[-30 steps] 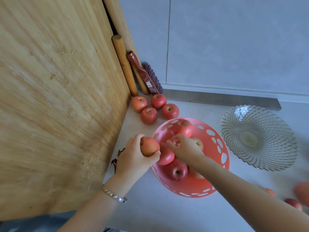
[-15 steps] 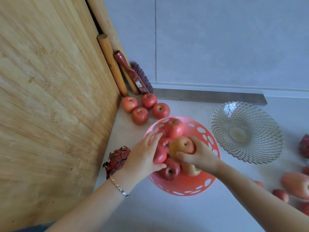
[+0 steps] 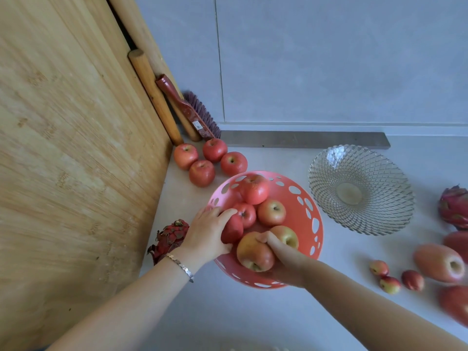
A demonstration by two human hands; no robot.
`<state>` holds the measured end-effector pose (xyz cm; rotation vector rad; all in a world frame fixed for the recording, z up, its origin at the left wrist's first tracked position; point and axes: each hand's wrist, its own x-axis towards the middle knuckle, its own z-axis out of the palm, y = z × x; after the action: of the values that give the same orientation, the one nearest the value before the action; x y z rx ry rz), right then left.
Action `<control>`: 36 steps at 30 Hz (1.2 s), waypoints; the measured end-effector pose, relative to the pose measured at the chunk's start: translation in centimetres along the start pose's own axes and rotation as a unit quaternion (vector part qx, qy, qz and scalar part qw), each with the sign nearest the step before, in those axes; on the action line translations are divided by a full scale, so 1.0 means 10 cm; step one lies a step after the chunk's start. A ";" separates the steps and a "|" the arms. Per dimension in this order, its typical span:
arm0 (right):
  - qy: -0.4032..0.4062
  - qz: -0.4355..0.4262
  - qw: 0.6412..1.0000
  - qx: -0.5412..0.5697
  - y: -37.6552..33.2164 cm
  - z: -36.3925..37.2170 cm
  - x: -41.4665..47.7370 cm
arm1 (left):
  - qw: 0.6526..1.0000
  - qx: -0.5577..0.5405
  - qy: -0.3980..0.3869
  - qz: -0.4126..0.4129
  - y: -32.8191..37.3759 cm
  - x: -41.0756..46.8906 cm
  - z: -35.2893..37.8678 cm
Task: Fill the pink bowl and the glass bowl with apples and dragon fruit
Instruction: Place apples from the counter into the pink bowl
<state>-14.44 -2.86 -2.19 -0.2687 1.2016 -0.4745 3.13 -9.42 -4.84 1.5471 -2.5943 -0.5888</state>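
Observation:
The pink bowl (image 3: pixel 307 198) with oval holes sits mid-counter and holds several apples. My left hand (image 3: pixel 205 234) grips a red apple (image 3: pixel 231 230) at the bowl's left side. My right hand (image 3: pixel 283 257) reaches in from the near side and holds a yellow-red apple (image 3: pixel 254 252) at the bowl's front. The empty glass bowl (image 3: pixel 361 188) stands to the right. Several loose apples (image 3: pixel 202 172) lie behind the pink bowl. One dragon fruit (image 3: pixel 171 238) lies left of my left wrist, another dragon fruit (image 3: pixel 453 207) at the right edge.
A large wooden board (image 3: pixel 76 160) leans along the left side, with rolling pins (image 3: pixel 154 95) and a red brush (image 3: pixel 190 110) in the corner. Small apples (image 3: pixel 390 285) and larger pink-orange fruits (image 3: pixel 439 262) lie at the right. The grey wall rises behind.
My left hand carried its apple into the pink bowl. My right hand drew its apple from the bowl's middle toward the near rim. The view has drifted, revealing fruit at the right.

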 end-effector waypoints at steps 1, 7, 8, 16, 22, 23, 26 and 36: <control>-0.006 -0.008 1.000 0.013 0.01 0.01 0.00 | 1.000 -0.010 0.011 -0.001 0.01 0.00 -0.01; 0.045 -0.087 0.994 0.048 0.14 0.10 0.05 | 0.997 -0.023 0.063 -0.026 0.04 -0.04 -0.07; 0.054 -0.095 0.992 0.058 0.16 0.12 0.07 | 0.998 -0.016 0.059 -0.022 0.04 -0.04 -0.07; -0.002 -0.041 0.933 0.358 0.04 0.15 0.11 | 0.998 0.017 0.053 -0.028 0.06 -0.01 -0.05; 0.041 -0.035 0.932 0.358 0.02 0.13 0.18 | 0.999 0.038 0.005 -0.009 0.04 -0.01 -0.06; 0.048 -0.035 0.933 0.355 0.02 0.14 0.17 | 0.999 0.044 -0.008 -0.010 0.05 0.00 -0.07; 0.067 -0.044 0.930 0.360 0.01 0.19 0.13 | 0.999 0.038 -0.007 -0.015 0.06 0.00 -0.04; 0.120 -0.086 0.935 0.321 0.13 0.24 0.00 | 0.995 0.095 0.010 -0.018 0.11 -0.09 0.07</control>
<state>-11.96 -1.88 -1.97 0.2589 1.1967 -1.0455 2.44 -7.98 -4.98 1.6466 -2.6800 -0.3335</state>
